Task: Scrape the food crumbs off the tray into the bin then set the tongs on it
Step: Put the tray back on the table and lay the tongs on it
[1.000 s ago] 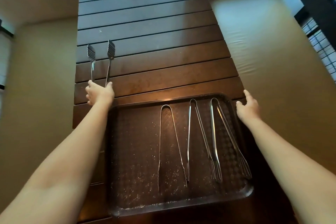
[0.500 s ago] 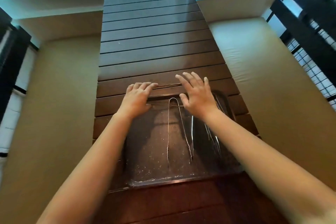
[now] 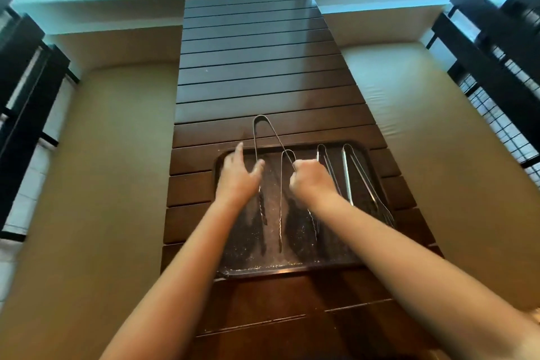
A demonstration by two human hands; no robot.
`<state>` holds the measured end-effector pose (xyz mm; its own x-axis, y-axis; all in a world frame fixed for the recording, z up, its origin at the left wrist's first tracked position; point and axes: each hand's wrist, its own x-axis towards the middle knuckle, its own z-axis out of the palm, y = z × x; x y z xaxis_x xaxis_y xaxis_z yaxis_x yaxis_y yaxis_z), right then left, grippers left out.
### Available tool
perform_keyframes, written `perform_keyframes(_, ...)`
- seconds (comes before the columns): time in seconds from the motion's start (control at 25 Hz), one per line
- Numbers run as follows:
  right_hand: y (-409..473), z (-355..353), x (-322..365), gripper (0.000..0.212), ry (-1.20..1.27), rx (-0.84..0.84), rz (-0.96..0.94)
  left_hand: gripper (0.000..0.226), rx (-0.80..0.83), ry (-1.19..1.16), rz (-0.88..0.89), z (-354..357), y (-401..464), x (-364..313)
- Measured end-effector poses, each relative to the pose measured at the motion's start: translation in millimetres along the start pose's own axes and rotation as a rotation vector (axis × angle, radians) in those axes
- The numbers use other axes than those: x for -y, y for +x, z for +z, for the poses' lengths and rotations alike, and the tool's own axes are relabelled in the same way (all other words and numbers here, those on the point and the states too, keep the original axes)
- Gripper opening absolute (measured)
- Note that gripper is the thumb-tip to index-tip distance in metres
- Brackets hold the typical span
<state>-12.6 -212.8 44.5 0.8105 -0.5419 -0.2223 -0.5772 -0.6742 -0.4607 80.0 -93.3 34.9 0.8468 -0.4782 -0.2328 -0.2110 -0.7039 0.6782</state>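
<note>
- Four pairs of tongs lie side by side on the dark tray (image 3: pixel 368 164), which rests on the slatted wooden table (image 3: pixel 257 67) between two tan cushioned benches (image 3: pixel 96 155).
- Farthest left, the left hand (image 3: pixel 238 177) hovers over the tray's far-left corner with fingers spread and nothing in them; it looks released, probably having just let go or steadying the piece beside it.
- Next comes the wide looped tongs (image 3: pixel 261 137); the bend pokes past the tray's far rim onto the table, and the legs run back under both hands, so this pair seems only partly set down.
- Beside it sits a narrower looped pair (image 3: pixel 281 199), lying straight along the tray's length, its arms close together.
- Then the right hand (image 3: pixel 311 181) is curled into a fist at one leg of the wide tongs; it seems to pinch that leg, likely to guide it into line with the others.
- Rightmost, two slimmer tongs (image 3: pixel 349 175) lie parallel, their toothed tips toward the person.
- Pale specks (image 3: pixel 271 264) still dot the tray's textured floor, thickest along the near rim; no bin shows.
</note>
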Motion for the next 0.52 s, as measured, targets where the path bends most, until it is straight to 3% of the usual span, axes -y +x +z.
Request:
perform_keyframes(0.12,-11.0,22.5,11.1,0.014,0.114,0.075,0.052,0.071,0.192,-0.019,-0.100,15.9,-27.8,16.8)
perform_keyframes(0.24,-19.0,42.5,17.2,0.016,0.089,0.171,0.050,0.067,0.155,-0.047,-0.173,18.1,-36.1,40.6)
perform_keyframes(0.52,-20.4,68.6,22.2,0.025,-0.281,0.290,-0.048,0.066,0.107,-0.024,-0.189,31.9,-38.2,71.9)
